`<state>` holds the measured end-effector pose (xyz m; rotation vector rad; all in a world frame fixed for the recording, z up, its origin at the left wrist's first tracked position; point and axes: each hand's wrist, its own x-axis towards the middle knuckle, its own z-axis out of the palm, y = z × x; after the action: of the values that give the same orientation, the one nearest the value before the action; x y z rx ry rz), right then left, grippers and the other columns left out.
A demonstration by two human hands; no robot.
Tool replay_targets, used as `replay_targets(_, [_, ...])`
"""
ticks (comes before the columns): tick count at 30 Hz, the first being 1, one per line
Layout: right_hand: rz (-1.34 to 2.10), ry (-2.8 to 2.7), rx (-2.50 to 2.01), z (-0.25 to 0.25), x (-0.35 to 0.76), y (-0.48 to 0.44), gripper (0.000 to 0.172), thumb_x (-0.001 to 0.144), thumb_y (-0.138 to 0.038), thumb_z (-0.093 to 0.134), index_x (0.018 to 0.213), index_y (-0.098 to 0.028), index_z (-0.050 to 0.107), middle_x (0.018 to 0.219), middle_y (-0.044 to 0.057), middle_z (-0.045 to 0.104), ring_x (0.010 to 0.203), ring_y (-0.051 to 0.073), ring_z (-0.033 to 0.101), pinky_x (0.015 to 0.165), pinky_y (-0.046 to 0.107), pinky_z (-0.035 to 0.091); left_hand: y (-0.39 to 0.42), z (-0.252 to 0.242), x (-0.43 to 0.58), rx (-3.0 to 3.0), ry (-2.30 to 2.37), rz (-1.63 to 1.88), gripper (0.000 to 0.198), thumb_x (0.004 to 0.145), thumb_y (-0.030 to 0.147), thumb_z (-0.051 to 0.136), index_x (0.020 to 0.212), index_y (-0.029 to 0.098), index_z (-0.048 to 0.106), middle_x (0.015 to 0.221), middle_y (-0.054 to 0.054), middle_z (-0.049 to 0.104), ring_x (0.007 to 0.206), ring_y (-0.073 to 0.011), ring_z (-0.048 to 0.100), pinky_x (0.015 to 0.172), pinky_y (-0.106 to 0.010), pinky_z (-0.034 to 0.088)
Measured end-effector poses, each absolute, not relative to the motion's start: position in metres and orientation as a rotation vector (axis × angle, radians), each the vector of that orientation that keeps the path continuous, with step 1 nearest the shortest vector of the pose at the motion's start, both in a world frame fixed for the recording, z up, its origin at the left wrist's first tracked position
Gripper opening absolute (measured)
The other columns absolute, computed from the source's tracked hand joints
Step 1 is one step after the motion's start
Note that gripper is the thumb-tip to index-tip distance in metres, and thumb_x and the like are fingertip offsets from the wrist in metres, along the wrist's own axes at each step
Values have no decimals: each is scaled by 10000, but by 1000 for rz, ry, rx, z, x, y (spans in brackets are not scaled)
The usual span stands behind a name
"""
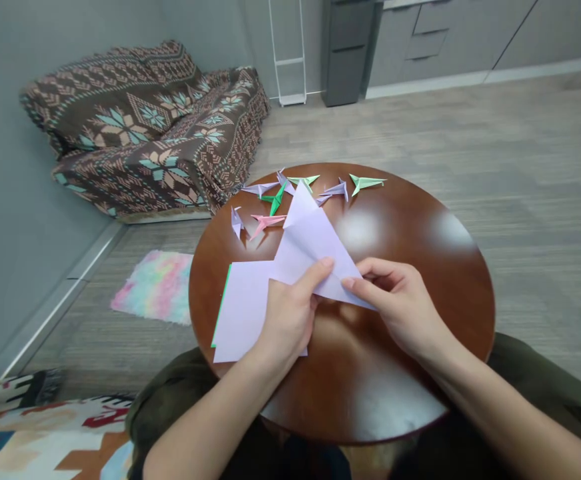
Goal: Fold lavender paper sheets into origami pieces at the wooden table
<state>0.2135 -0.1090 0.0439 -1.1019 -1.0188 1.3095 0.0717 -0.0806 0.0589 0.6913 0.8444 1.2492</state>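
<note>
A lavender sheet of paper (315, 243), folded into a triangle-like shape with a crease across it, is held above the table. My left hand (293, 303) grips its lower left part, thumb lying on top and the other fingers hidden beneath. At the lower right corner my right hand (400, 293) pinches the paper between thumb and fingers. Under my left wrist lies a stack of lavender sheets (245, 300), with a green edge showing on its left side. Beyond the paper are several folded paper cranes, among them a pink one (267, 224) and a green one (274, 199).
The round brown table (420, 253) stands in front of my knees. A light green crane (365, 183) sits near its far edge. A patterned sofa (170, 133) is at the back left, a fluffy pastel rug (155, 287) on the floor, grey cabinets (450, 40) behind.
</note>
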Motion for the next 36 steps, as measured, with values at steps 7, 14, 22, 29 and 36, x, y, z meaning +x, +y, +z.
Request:
replay_targets(7, [1442,-953,-1091,43,215,-109,165,750,-334,878,787,-205,781,716,4,704,644,151,568,596,262,435,-84,53,72,745,869,1194,491,726,231,864,1190,188,709,1061,-69,791,1039,-261,729,916,-370,594])
replay_targets(14, [1417,-914,-1131,42,216,-107,154,770,-326,846,766,-189,774,720,5,696,637,138,567,601,252,431,-85,51,72,781,926,1153,396,739,278,867,1101,175,743,998,-62,800,956,-249,736,844,-345,601])
replay_targets(22, [1435,-896,-1122,42,214,-108,169,727,-332,871,754,-194,777,736,10,712,668,159,588,621,266,445,-85,42,69,934,926,1182,357,789,296,851,1103,163,744,1065,-87,803,1023,-270,739,930,-378,592])
replay_targets(29, [1423,-884,-1135,42,213,-106,144,695,-295,864,734,-193,769,721,14,712,653,167,586,604,274,442,-83,42,67,1031,1016,1150,377,754,319,879,1070,152,760,1011,-81,816,949,-249,750,856,-340,604])
replay_targets(36, [1391,-985,-1204,42,213,-109,156,771,-303,789,699,-186,716,584,-5,636,531,128,490,527,266,346,-70,41,59,966,1008,1278,375,738,299,875,1065,163,752,1005,-82,806,981,-262,745,872,-360,607])
